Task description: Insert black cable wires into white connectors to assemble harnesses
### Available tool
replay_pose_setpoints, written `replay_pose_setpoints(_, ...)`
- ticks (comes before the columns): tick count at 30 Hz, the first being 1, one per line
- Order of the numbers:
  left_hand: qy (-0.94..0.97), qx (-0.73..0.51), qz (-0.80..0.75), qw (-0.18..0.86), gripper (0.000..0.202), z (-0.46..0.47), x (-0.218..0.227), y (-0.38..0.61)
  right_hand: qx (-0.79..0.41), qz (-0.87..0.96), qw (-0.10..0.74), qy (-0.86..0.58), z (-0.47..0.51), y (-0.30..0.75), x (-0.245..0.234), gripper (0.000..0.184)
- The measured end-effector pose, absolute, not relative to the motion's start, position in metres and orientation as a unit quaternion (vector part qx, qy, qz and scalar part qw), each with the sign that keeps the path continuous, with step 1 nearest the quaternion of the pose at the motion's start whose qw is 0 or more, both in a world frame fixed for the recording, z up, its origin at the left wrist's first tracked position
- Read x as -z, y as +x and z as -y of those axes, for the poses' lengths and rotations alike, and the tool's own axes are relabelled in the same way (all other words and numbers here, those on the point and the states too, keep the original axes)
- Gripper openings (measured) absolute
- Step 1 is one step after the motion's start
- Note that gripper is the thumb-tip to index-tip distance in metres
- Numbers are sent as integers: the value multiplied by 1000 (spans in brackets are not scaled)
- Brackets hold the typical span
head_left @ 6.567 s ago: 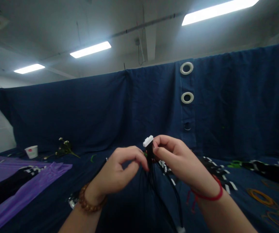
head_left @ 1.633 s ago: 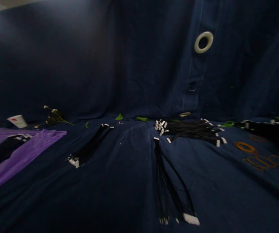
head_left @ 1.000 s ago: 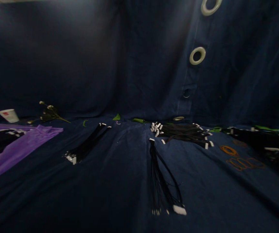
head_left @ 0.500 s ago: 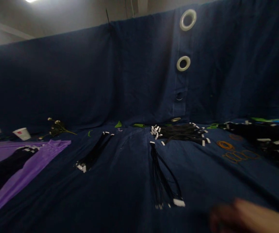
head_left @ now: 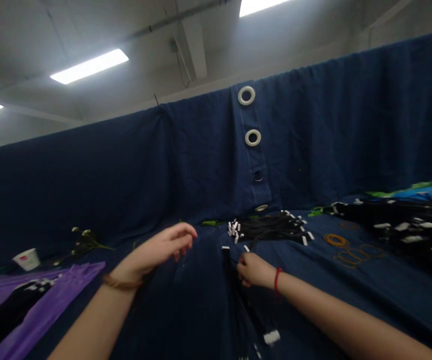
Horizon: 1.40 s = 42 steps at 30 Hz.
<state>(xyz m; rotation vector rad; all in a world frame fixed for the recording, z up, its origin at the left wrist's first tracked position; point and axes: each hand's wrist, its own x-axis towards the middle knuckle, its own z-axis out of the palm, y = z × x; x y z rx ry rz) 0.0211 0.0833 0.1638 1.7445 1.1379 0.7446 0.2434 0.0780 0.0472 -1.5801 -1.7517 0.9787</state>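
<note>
My left hand (head_left: 165, 246) is raised over the left-middle of the cloth, fingers loosely bent and apart, with nothing in it. Its wrist has a brown band, and the hand and forearm cover the spot where a small black wire bundle lay. My right hand (head_left: 256, 270), with a red cord on the wrist, has its fingers closed at the upper part of a black wire harness (head_left: 251, 315) in the centre. That harness ends in a white connector (head_left: 272, 337) near the front. Just above my right hand lies a small white connector (head_left: 246, 248).
Behind lies a pile of black cables (head_left: 268, 229) with white connectors. To the right are orange rings (head_left: 336, 240) and a larger heap of black harnesses (head_left: 407, 220). Purple cloth (head_left: 46, 307), a paper cup (head_left: 27, 260) and artificial flowers (head_left: 88, 240) are at left. A blue curtain (head_left: 125, 170) hangs behind.
Both hands have come into the middle: the right from the lower right corner to the harness, the left newly in view. The camera has tilted up, showing more ceiling.
</note>
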Motion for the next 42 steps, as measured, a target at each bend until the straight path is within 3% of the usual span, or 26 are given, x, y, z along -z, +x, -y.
replay_pose_setpoints(3,686,-331,-446,471,23,-103,-155,52,-387,628,401,-543,-86,250,-94,25)
replay_pose_setpoints(7,627,-490,-360,486,55,-114,-167,100,-366,624,557,-408,-73,253,-170,21)
replay_pose_setpoints(11,597,-589,-239,490,62,-106,-186,119,-359,637,626,-270,-42,255,-198,25)
replay_pose_setpoints(15,629,-554,-174,516,45,-102,-184,116,-408,680,564,-231,-37,271,-185,38)
replay_pose_setpoints(17,661,-529,-177,502,30,-102,-180,113,-427,716,486,-262,-44,280,-181,37)
replay_pose_setpoints(19,679,-508,-189,495,26,-99,-179,113,-405,732,459,-299,-52,283,-181,31)
replay_pose_setpoints(22,715,-492,-238,436,24,-89,-178,117,-334,711,535,-310,-58,276,-183,25)
replay_pose_setpoints(26,831,-434,-246,247,18,-66,-181,119,-261,698,597,-296,-52,261,-182,24)
replay_pose_setpoints(31,883,-375,-234,156,16,-52,-186,107,-219,719,590,-294,-39,263,-181,18)
replay_pose_setpoints(33,884,-383,-242,112,26,-49,-187,98,-200,726,583,-306,-35,267,-183,17)
replay_pose_setpoints(36,869,-408,-261,105,39,-43,-190,87,-170,737,566,-327,-31,268,-184,14)
replay_pose_setpoints(42,809,-474,-296,183,9,-37,-193,91,-122,753,556,-330,-27,261,-184,10)
